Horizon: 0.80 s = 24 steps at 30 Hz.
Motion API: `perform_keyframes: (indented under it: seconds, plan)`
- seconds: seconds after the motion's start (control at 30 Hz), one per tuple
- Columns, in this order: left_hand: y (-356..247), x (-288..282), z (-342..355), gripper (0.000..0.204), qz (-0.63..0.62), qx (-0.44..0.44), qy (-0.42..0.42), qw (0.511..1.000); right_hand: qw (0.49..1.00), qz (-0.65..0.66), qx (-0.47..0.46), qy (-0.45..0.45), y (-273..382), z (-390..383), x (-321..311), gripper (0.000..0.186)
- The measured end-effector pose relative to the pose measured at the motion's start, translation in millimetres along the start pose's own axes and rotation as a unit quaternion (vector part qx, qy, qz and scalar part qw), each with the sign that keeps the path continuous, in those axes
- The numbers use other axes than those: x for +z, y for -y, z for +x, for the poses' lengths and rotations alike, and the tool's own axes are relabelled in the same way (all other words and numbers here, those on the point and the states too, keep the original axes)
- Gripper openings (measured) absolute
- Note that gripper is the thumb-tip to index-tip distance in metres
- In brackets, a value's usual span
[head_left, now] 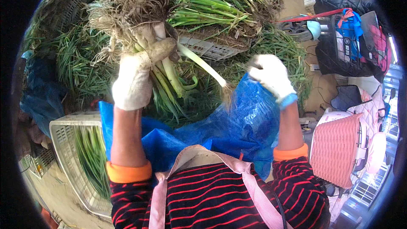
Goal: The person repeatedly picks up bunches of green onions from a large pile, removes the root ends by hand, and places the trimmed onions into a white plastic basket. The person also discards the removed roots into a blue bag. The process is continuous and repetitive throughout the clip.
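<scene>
My left hand (133, 76), in a white glove, is closed around a bunch of green onions (146, 38). Their muddy, tangled roots point away from me, and the green leaves hang below the hand. One pale green onion stalk (203, 63) sticks out of the bunch to the right, its root end toward me. My right hand (271, 76), also gloved in white, is held with curled fingers above a blue plastic sheet (250, 110) over my lap. Whether anything small is between those fingers is hidden.
Beyond my hands, more green onions (216, 6) lie piled on an upturned pale crate (212, 48). Leaf scraps (80, 51) cover the ground around it. A white crate (63, 131) with green onions stands at my left. Parked scooters, one with a pink basket (337, 148), line the right.
</scene>
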<state>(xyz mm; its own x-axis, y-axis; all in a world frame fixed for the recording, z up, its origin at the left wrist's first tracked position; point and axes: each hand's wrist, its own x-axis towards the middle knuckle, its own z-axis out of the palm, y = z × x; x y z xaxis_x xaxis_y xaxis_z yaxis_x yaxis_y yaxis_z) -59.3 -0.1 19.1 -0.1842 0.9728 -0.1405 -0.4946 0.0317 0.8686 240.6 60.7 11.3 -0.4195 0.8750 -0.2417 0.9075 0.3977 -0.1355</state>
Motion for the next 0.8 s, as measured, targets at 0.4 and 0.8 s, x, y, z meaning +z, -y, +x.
perform_keyframes:
  seconds: [0.4,0.8]
  plan:
    - [19.9,-5.3,13.8,0.040,0.058,-0.005,-0.038,0.998,0.696,0.717,0.009,0.027,63.1,-5.7,5.9,0.024]
    - [13.0,20.4,-12.4,0.018,0.241,-0.138,0.173,0.945,0.880,0.427,-0.186,-0.088,45.2,7.1,-45.9,0.035]
